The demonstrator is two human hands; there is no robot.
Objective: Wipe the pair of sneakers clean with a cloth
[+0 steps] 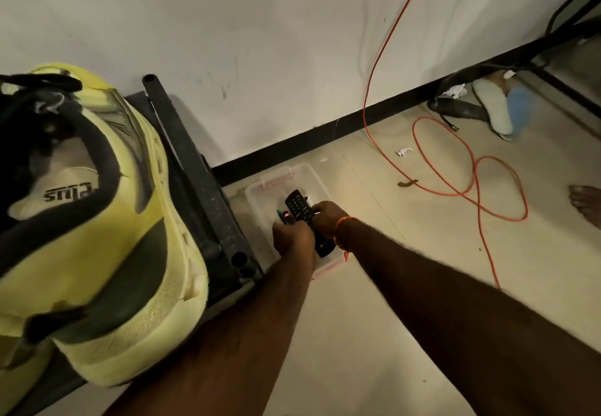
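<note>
In the clear box on the floor: we see both hands reaching down together.
Right grip: right hand [328, 217] pinched around a black remote [304, 217], fingers closed on it.
Left grip: left hand [291, 236] curled shut beside it; on what, we cannot tell.
Box: clear plastic box [312, 178] near the black skirting.
Sneaker: yellow sneaker [107, 236] on the dark rack [201, 188], left of our arms, untouched.
Floor: orange cable [471, 171] looped nearby.

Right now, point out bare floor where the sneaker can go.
Free: the tile between the clear bin and the orange cord, and the tile below the right hand's forearm. Crowded: the bin, both hands in it, and the cord loops.
</note>
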